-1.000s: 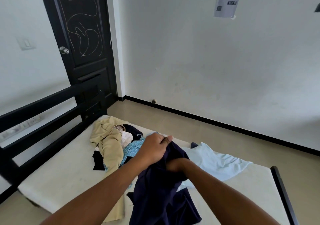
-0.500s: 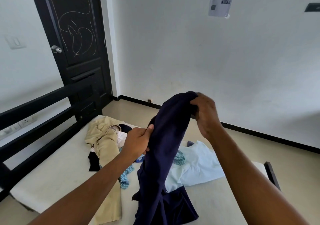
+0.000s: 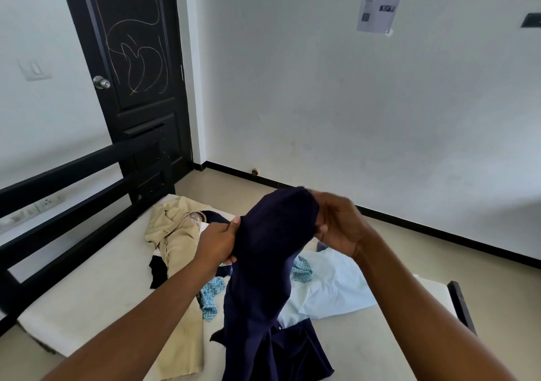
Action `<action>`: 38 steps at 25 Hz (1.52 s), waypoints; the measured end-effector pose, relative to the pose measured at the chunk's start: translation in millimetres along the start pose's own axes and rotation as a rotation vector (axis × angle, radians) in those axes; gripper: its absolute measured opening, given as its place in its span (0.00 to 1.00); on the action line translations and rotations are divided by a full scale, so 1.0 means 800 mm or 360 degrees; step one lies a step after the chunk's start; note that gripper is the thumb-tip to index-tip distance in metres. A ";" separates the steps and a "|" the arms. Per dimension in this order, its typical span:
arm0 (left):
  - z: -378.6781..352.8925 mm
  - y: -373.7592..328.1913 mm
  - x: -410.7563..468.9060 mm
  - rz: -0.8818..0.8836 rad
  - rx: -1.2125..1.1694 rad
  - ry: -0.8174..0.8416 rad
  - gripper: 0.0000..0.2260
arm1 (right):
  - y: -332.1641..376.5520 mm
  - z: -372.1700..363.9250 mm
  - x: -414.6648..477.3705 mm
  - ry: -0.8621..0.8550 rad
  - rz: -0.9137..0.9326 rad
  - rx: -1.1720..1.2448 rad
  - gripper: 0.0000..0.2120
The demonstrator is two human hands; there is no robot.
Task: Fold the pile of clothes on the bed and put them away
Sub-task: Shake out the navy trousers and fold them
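Head view, looking down past both forearms at the bed (image 3: 96, 289): a dark navy garment (image 3: 263, 263) is held up above the mattress. Its upper part is bunched between the two hands and its lower part trails down onto the mattress in loose folds near the bottom of the frame. The left hand (image 3: 218, 244) grips the garment's left edge, fingers curled round the cloth and the thumb pressed on its front. The right hand (image 3: 336, 225) holds the top right corner, fingers bent in around the fabric, though how much cloth it has gathered is hidden behind the garment.

As for progress, the job looks barely started. No folded item or stack shows anywhere on the bed, and nothing appears to have been put away. The rest of the pile lies rumpled behind and beside the raised garment: beige trousers (image 3: 178, 240) stretched along the left, a black piece (image 3: 158, 272) poking out beneath them, a teal patterned cloth (image 3: 209, 295) partly under the left forearm, and a pale blue shirt (image 3: 330, 287) spread flat to the right. I judge the navy garment to be the first piece in hand, being shaken out or straightened before folding; every piece remains to fold, then store. No cupboard or drawer shows, only a black door (image 3: 131, 58)
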State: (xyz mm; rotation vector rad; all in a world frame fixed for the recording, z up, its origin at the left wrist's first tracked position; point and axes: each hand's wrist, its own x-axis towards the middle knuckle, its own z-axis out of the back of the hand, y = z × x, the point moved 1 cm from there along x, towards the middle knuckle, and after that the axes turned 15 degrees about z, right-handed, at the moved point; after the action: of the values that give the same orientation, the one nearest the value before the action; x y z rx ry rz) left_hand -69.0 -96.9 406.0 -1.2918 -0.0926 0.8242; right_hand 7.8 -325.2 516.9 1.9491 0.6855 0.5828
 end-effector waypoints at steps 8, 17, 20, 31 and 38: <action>-0.027 -0.006 -0.047 -0.0832 0.0131 0.0250 0.28 | -0.047 -0.026 0.032 -0.0301 0.0681 -0.1111 0.14; 0.001 -0.028 -0.031 -0.0940 -0.0091 0.0144 0.16 | 0.009 -0.030 0.051 -0.0375 0.0854 -0.1171 0.11; 0.006 -0.032 -0.030 -0.0714 -0.0359 0.0267 0.22 | -0.033 -0.010 0.039 0.0113 0.0379 -0.0783 0.08; 0.000 -0.009 -0.024 -0.0573 -0.0349 0.0069 0.17 | -0.079 -0.036 0.013 0.0704 0.0596 -0.2187 0.10; 0.029 -0.008 -0.005 -0.0491 -0.0286 -0.0275 0.17 | -0.035 -0.037 0.012 0.0608 0.0106 -0.1640 0.21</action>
State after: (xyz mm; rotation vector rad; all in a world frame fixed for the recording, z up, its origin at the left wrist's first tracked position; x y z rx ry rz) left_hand -80.4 -80.3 420.3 -1.3301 -0.5015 0.6702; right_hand -10.6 -289.3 505.4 0.9040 0.4030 1.0986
